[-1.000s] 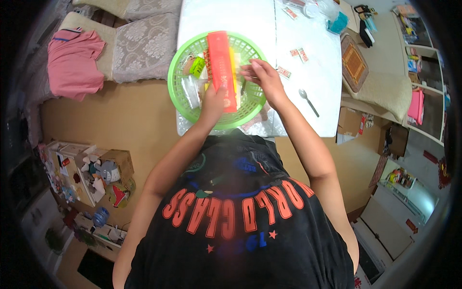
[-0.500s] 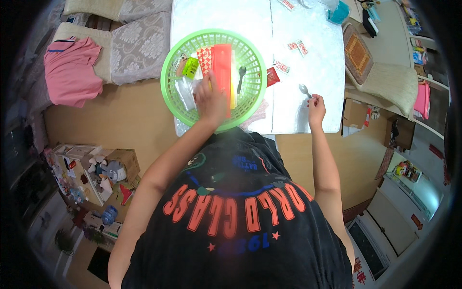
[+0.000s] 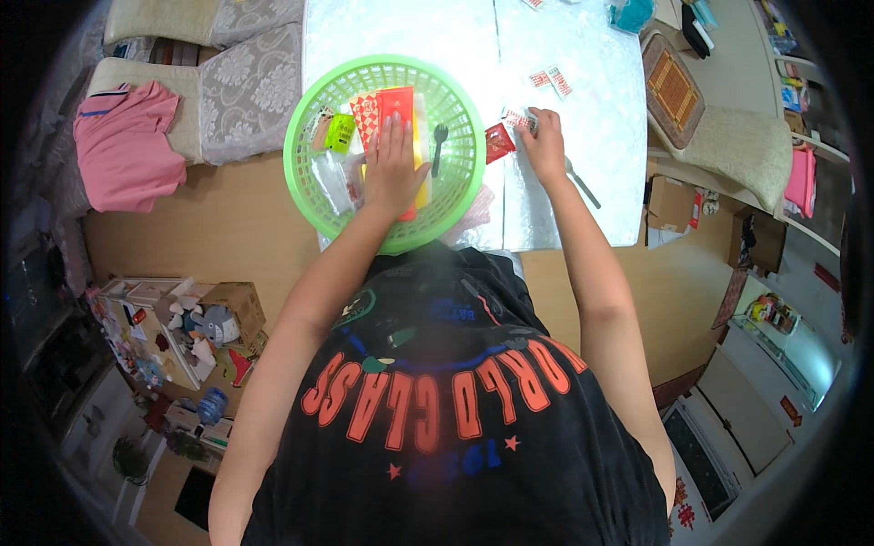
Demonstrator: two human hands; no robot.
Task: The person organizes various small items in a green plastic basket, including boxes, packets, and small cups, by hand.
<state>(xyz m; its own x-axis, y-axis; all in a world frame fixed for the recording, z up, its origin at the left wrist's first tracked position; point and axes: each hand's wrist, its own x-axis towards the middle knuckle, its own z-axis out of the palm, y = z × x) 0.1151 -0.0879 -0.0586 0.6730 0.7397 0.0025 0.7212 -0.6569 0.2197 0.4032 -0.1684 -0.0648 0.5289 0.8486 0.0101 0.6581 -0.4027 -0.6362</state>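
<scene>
Desk point(image 3: 610, 118): white-topped, before the person as I stand by.

Pink shirt point(image 3: 126, 150): draped over a chair, off to the person's left.

Basket point(image 3: 462, 166): round, light green, slotted sides; on the desk, near its closest edge.

Long red packet point(image 3: 397, 101): lying inside the basket, about its middle, lengthwise away from the person, partly covered by a palm.

Left hand point(image 3: 392, 171): laid flat on the long red packet; fingers straight and nearly together, thumb apart.

Right hand point(image 3: 544, 150): over the desk, right of the basket; fingers bent, tips at a sachet. Whether they pinch it, I cannot tell.

Clear plastic packaging point(image 3: 333, 183): basket, left side.

Spoon point(image 3: 587, 187): on the desk, its near part passing out of sight behind the right forearm.

Dark fork point(image 3: 440, 148): basket, right side.

Lime-green packet point(image 3: 340, 133): basket, upper left.

Small red packet point(image 3: 498, 144): on the desk, just beside the basket.

White-and-red sachet point(image 3: 520, 119): on the desk, at the right fingertips.
</scene>
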